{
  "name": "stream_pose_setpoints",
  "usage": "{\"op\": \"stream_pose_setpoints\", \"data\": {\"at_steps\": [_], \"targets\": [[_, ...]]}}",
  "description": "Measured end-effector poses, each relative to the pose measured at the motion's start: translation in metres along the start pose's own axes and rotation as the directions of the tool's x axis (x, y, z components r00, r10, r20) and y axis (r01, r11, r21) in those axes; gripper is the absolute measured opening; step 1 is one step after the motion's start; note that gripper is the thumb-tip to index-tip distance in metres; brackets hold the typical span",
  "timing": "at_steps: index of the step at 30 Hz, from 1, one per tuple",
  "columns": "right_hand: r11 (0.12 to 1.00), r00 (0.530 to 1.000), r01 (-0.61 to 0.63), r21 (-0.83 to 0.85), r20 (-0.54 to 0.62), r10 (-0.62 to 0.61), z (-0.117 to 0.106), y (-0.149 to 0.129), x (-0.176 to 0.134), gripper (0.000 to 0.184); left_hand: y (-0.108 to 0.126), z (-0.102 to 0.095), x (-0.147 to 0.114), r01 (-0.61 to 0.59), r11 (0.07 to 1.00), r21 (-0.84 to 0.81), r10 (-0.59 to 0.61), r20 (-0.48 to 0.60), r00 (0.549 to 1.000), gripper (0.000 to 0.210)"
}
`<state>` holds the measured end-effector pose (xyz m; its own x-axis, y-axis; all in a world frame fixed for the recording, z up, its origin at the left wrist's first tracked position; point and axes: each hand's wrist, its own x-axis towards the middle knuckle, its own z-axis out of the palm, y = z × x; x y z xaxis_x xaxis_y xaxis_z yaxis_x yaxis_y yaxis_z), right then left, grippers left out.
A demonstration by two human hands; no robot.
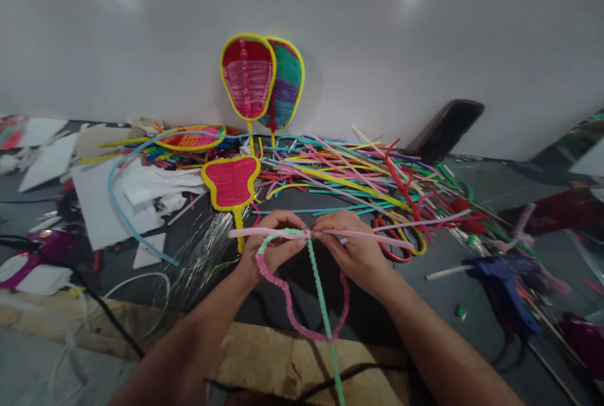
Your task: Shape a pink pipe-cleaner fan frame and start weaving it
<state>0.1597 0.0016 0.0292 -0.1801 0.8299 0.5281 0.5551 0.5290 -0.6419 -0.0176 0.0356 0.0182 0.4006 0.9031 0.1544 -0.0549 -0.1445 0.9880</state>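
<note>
Above the near part of the dark table, my left hand [276, 245] pinches a bent pipe-cleaner frame, its twisted loop [290, 313] deep pink with mint green at the top. A mint green pipe-cleaner stem [319, 283] runs down through the loop and past its bottom. Across the top lies a pale pink pipe cleaner [245, 233], its ends sticking out on both sides. My right hand [352, 248] is closed on it near the middle, fingertips almost meeting those of my left. The exact join between the fingertips is partly hidden.
Finished yellow-edged fans [248, 78] lean on the white wall, with a butterfly-like one [231, 183] in front. Many loose pipe cleaners [340, 173] are heaped behind my hands. Scissors [399, 245], a blue glue gun [504, 286], a propped phone [448, 129] and white paper [111, 198] lie around.
</note>
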Motion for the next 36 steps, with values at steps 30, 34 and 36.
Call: {"op": "stream_pose_setpoints", "data": {"at_steps": [30,34,36], "targets": [[0.997,1.0,0.016,-0.078,0.027,-0.014,0.001,-0.008,-0.002,0.016,-0.006,0.002,0.002,0.274,0.958,-0.09,-0.265,0.096,0.959,0.022],[0.997,0.996,0.077,-0.008,0.052,-0.076,0.0,-0.006,-0.002,0.008,-0.008,0.002,0.001,0.313,0.929,-0.199,-0.305,0.072,0.95,0.027],[0.994,0.993,0.104,0.025,0.053,-0.105,-0.002,-0.004,-0.002,0.007,-0.009,0.001,0.001,0.297,0.916,-0.269,-0.295,0.046,0.954,0.026]]}}
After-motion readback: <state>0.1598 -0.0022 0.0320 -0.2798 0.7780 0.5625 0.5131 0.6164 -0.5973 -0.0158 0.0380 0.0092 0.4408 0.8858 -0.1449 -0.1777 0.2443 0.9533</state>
